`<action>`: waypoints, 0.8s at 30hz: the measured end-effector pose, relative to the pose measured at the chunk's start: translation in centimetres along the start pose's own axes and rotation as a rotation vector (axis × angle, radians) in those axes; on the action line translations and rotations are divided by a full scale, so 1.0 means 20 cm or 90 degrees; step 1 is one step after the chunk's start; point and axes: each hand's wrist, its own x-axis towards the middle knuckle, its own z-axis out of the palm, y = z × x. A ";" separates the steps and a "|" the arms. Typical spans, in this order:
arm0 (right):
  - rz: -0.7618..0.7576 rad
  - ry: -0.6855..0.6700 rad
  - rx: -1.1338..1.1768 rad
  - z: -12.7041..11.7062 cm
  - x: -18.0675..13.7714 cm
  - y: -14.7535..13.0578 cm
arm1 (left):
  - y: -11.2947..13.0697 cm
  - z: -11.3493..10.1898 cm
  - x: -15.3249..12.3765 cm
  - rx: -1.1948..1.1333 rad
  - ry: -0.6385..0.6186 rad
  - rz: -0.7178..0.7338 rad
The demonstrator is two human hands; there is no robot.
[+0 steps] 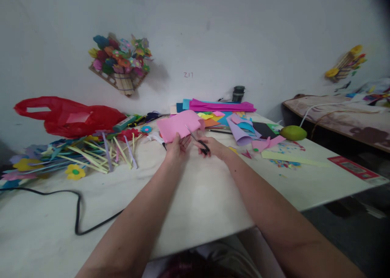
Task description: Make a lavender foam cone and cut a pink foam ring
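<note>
My left hand point(177, 147) grips the lower edge of a pink foam sheet point(178, 124), lifting it a little off the white table point(195, 192). My right hand point(212, 145) holds black-handled scissors point(198, 140), whose blades point up and left at the sheet's right edge. Both forearms reach in from the bottom of the view.
Coloured paper sticks and foam flowers point(76, 154) lie at the left, with a red plastic bag point(68, 115) behind. A black cable point(77, 213) crosses the near left. Stacked coloured sheets point(221, 106), a lilac roll point(240, 134) and a green fruit point(293, 132) sit at the right. A bed point(341, 115) stands beyond.
</note>
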 end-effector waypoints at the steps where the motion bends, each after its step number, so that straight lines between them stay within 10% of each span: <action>1: 0.002 0.004 -0.004 0.00 0.00 0.00 | 0.00 0.00 0.00 0.001 0.000 0.001; 24: 0.011 0.031 -0.005 0.02 0.01 0.00 | 0.00 -0.01 0.00 0.004 -0.017 0.000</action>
